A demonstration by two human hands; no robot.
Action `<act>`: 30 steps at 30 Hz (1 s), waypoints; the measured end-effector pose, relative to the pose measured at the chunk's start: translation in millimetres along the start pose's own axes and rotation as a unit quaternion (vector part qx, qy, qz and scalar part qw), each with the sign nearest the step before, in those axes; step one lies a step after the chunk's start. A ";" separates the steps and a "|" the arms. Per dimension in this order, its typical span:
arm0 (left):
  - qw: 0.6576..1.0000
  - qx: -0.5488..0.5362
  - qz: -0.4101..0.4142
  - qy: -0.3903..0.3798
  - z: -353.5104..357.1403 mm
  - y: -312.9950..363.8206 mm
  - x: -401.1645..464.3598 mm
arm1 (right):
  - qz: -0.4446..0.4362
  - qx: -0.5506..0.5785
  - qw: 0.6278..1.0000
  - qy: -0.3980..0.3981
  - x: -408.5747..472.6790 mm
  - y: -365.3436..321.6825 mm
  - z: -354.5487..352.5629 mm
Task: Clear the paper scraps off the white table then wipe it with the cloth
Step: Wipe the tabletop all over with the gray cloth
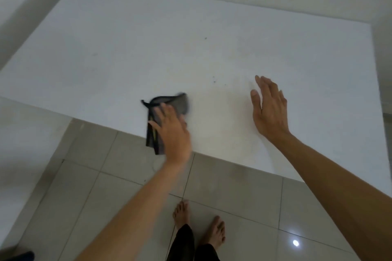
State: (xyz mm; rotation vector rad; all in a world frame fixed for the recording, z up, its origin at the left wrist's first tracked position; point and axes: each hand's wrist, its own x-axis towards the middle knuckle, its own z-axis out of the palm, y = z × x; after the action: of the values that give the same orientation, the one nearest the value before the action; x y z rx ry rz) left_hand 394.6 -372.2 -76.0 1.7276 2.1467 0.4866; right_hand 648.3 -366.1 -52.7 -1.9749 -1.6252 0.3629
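White table [212, 34]: left hand [172, 131] flat, pressing cloth [167, 106] at near edge; right hand [269, 110] open, empty.

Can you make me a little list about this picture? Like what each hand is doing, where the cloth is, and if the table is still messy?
left hand: left hand presses on the cloth, fingers fairly straight
right hand: right hand open, flat on or just above the table
cloth: dark cloth at the near edge, partly hanging over it, blurred
table: white table with a few small dark specks and a faint yellowish patch
paper scraps: none seen
floor: tiled floor, bare feet on it
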 end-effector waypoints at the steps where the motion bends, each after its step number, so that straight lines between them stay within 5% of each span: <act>1: 0.999 0.001 0.032 -0.002 20.6 17.2 -19.5 | -0.002 0.000 1.000 0.001 -1.2 0.6 -0.6; 3: 0.996 -0.042 0.079 -0.014 46.4 58.9 -51.4 | -0.007 0.000 1.000 0.003 -1.3 1.3 -3.7; 8: 0.941 -0.287 0.034 -0.173 27.6 132.3 -69.9 | -0.020 0.037 0.997 0.066 4.0 -3.3 -24.9; 12: 0.920 -0.379 0.005 -0.096 -9.7 111.3 -42.8 | -0.017 0.059 0.992 0.106 -3.0 -18.8 -27.3; 17: 0.956 -0.291 0.025 0.032 -30.2 37.0 26.8 | -0.032 -0.023 0.999 0.009 -31.3 -41.6 18.2; 20: 0.977 -0.160 0.124 0.068 -41.3 -2.4 66.6 | -0.024 -0.125 0.991 -0.030 -45.0 -37.3 44.0; 25: 0.961 0.067 0.266 0.026 -51.1 -54.8 128.0 | 0.004 -0.143 0.990 0.002 -49.2 -40.2 49.6; 30: 0.954 0.137 0.262 -0.060 -40.1 -73.6 166.1 | 0.029 -0.110 0.990 0.081 -50.4 -44.4 53.6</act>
State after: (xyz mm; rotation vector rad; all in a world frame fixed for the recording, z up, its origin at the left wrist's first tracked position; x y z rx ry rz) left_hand 279.1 -226.5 -83.2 2.4265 1.7179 0.2039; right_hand 572.0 -396.5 -77.7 -2.1555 -1.5625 0.0416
